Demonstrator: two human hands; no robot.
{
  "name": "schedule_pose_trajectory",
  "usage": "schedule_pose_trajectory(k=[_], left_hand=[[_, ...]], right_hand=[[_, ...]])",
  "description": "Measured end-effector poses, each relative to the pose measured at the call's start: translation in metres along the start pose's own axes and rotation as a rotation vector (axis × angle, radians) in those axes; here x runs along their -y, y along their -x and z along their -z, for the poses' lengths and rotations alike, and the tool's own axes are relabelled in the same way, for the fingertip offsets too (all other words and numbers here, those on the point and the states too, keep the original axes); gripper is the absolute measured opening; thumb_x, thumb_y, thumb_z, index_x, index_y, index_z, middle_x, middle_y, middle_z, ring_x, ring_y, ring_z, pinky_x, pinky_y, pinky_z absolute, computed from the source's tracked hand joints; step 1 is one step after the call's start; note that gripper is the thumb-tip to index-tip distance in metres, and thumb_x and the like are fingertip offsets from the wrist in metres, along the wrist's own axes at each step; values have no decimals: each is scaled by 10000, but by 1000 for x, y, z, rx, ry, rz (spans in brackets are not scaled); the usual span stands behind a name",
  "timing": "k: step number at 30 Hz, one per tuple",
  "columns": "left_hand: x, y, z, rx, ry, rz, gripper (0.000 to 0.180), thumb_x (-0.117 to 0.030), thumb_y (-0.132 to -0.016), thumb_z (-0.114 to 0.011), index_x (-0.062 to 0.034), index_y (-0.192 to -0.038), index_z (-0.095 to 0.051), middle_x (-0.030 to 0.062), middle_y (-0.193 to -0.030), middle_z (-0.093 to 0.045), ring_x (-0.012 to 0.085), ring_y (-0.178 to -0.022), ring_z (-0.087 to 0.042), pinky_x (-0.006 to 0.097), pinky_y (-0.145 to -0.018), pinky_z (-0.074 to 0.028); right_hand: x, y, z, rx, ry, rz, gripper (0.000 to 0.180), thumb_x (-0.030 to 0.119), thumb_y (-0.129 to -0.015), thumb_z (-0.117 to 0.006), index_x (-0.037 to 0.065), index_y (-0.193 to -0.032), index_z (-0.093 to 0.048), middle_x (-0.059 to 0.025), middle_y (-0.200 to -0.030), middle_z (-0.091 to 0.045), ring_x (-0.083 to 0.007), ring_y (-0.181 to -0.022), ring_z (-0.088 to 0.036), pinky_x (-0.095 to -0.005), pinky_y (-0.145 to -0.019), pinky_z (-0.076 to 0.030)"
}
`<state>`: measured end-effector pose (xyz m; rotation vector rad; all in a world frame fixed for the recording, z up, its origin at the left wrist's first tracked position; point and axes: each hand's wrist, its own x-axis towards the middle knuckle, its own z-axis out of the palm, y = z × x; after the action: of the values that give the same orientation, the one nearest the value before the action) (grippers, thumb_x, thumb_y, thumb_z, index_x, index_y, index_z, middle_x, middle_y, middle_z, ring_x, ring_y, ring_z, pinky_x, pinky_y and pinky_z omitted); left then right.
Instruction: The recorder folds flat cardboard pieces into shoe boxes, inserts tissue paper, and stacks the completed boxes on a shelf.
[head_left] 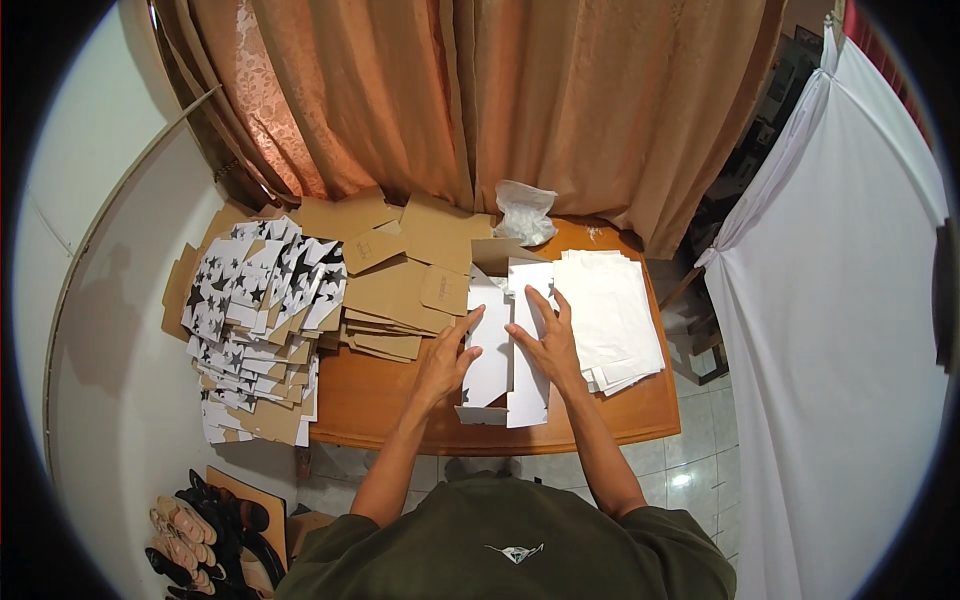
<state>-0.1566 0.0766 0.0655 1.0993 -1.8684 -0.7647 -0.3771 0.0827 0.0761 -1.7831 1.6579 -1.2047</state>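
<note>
Most of the fingers that can be seen are spread, not pinching. By the left hand, the left white flap of a cardboard box seems to be touched near its outer edge. By the right hand, the right white flap is covered in part, with the thumb at its inner edge. A thin dark gap is left between the flaps. The box is set near the front of the brown table, between the hands. It seems that the box is being folded shut; next, both flaps would need to be pushed flat and kept even. White paper sheets are piled just to the right. A clear plastic bag is left behind the box. To the left, plain brown cardboard is stacked, then star-covered pieces are heaped.
</note>
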Motion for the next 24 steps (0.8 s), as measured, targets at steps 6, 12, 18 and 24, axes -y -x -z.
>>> schedule_pose_trajectory(k=[6,12,18,24], left_hand=[[-6,-4,8,148,-110,148,589,-104,-961,-653,-271,-1511,-526,182,-1055,-629,347,-1070,-626,418,-963,-492],[-4,-4,6,277,61,100,983,-450,-685,-930,-296,-1547,-484,221,-1461,-414,421,-1333,-469,480,-1112,-433],[-15,0,12,412,-28,22,1388,-619,-459,-974,-256,-1626,-317,269,-1605,-213,490,-1479,-259,556,-1187,-332],[-12,7,-1,345,-173,-152,1379,-667,-517,-931,-266,-1646,-246,317,-1576,-222,532,-1444,-277,590,-1182,-312]], right_hand=[[8,-6,2,-56,60,3,705,380,-825,-849,194,-1450,-582,-319,-1479,-413,-491,-1366,-471,-506,-1085,-467],[3,-13,2,-200,-30,-46,670,316,-822,-826,209,-1441,-595,-321,-1481,-407,-494,-1351,-489,-501,-1079,-481],[6,-18,9,-259,14,-60,670,289,-820,-830,170,-1437,-599,-323,-1480,-398,-496,-1340,-496,-496,-1072,-484],[1,-17,10,-271,47,-9,693,295,-795,-859,155,-1426,-609,-300,-1484,-389,-481,-1306,-525,-493,-1055,-495]])
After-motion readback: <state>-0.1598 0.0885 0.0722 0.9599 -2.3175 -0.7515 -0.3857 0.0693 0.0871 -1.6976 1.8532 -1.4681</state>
